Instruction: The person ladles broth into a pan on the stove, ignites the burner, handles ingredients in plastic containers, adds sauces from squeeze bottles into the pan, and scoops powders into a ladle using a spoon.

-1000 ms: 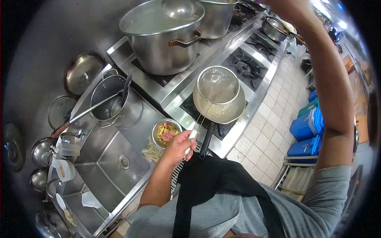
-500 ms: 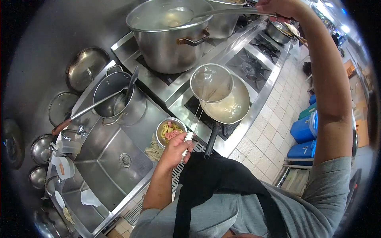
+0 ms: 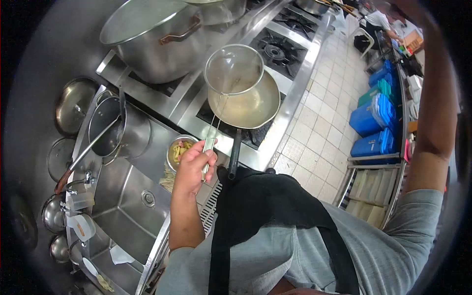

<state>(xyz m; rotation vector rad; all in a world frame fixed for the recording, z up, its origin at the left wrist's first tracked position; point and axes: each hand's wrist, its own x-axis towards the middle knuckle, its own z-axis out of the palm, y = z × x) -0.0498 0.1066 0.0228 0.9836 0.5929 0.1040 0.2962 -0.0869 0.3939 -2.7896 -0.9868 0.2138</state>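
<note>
My left hand point(image 3: 193, 167) is closed around the handle of a round strainer point(image 3: 234, 69). The strainer's basket is held over a pan point(image 3: 250, 108) on a burner. The pan's black handle point(image 3: 235, 155) points toward my apron, just right of my left hand. A small metal bowl point(image 3: 169, 152) with yellow and pink food sits behind that hand. My right arm is raised at the right side, and its hand lies beyond the top edge. The large pot point(image 3: 147, 59) at the upper left holds cloudy liquid, with no ladle visible in it.
A sink point(image 3: 130, 196) lies at the left, beside a deep pot point(image 3: 135, 132) with long-handled tools. Another burner point(image 3: 275, 51) is behind the pan. Blue bins point(image 3: 371, 115) stand at the right beyond the tiled floor point(image 3: 314, 118). A person point(image 3: 376, 22) is at the far right.
The view has shifted to the right. My right hand and the ladle it held over the large pot have left the view. My left hand still holds the strainer over the pan.
</note>
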